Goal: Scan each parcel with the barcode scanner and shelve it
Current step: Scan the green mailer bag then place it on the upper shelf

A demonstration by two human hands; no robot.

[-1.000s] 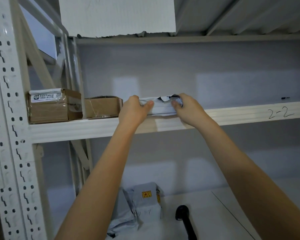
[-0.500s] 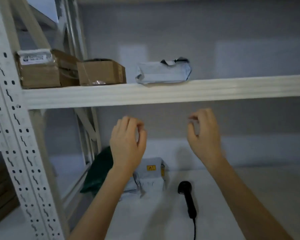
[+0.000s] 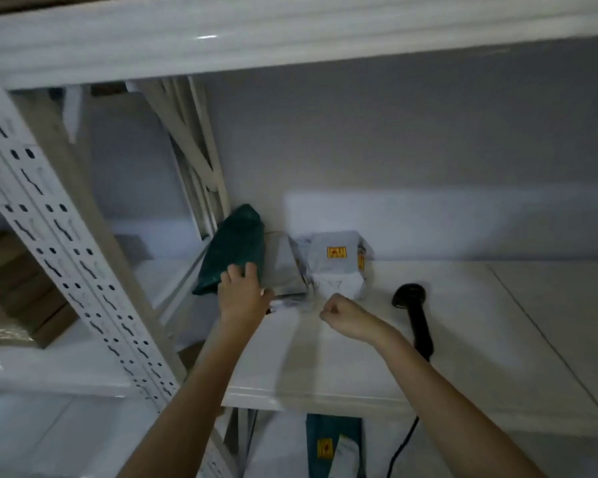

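Note:
Three parcels lie at the back of the white lower shelf (image 3: 359, 367): a dark green bag (image 3: 233, 248) leaning on the left, a flat grey mailer (image 3: 283, 267) beside it, and a grey-white parcel with a yellow label (image 3: 335, 263). My left hand (image 3: 244, 294) rests with fingers spread on the front ends of the green bag and grey mailer; no firm grip shows. Just in front of the labelled parcel, my right hand (image 3: 342, 317) is curled into a loose fist, holding nothing. The black barcode scanner (image 3: 413, 315) lies on the shelf right of that hand.
The upper shelf beam (image 3: 290, 32) crosses the top of the view. A perforated white upright (image 3: 66, 263) slants down the left. The scanner's cable (image 3: 403, 446) hangs over the front edge. Another green parcel with a yellow label (image 3: 335, 443) lies on a lower level.
Both hands let go of the grey parcel on the upper shelf and dropped down. The view tilted down with them. The left hand now touches the parcels on the lower shelf.

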